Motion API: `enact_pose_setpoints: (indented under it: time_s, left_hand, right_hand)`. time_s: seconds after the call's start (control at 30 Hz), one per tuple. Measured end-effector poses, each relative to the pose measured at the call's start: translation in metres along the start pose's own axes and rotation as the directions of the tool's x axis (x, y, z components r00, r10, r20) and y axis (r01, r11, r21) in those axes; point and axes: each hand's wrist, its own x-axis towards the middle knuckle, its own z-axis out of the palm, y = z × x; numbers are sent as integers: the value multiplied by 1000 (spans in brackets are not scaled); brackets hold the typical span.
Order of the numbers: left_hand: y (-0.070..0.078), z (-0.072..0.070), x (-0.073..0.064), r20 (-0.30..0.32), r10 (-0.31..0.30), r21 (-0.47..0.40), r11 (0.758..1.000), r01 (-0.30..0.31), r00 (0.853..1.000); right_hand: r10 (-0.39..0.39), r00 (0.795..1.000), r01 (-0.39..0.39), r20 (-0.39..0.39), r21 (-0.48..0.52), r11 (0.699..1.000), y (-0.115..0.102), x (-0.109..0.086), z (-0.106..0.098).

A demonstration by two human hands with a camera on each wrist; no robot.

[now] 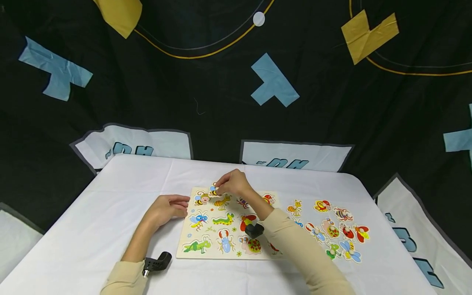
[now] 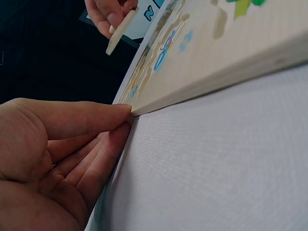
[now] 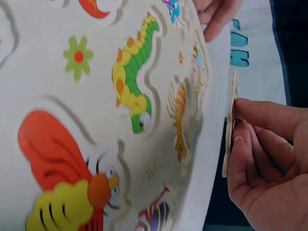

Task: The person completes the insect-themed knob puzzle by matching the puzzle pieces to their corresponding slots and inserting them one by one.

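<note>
My right hand (image 1: 233, 183) pinches a flat wooden bee puzzle piece (image 1: 213, 189) between thumb and fingers, above the far left part of the puzzle board (image 1: 209, 234). Seen edge-on in the right wrist view, the piece (image 3: 230, 130) stands upright, raised off the board. Beneath it are the board's printed bee (image 1: 201, 199) and an orange insect (image 1: 222, 202). My left hand (image 1: 168, 209) lies at the board's left side with fairly straight fingers, thumb tip (image 2: 124, 110) right at the board's edge. My right forearm hides part of the board's right side.
Several loose insect pieces lie right of the board, among them a ladybug (image 1: 347, 231), a blue-winged bee (image 1: 350, 251), a green frog-like piece (image 1: 333, 250) and an orange insect piece (image 1: 295, 208). A white cloth (image 1: 144, 180) covers the table; a dark curtain (image 1: 206, 102) hangs behind.
</note>
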Motion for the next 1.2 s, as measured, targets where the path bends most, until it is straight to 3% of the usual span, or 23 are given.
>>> enact_pose_setpoints:
  time_s: [0.7, 1.2]
  left_hand:
    - [0, -2, 2, 3, -7, -11, 1000, 7, 1000]
    - [0, -1, 2, 5, -19, -12, 1000, 19, 1000]
  right_hand:
    - [58, 998, -59, -34, -35, 998, -10, 16, 26]
    - [71, 997, -71, -5, -39, 997, -11, 18, 43]
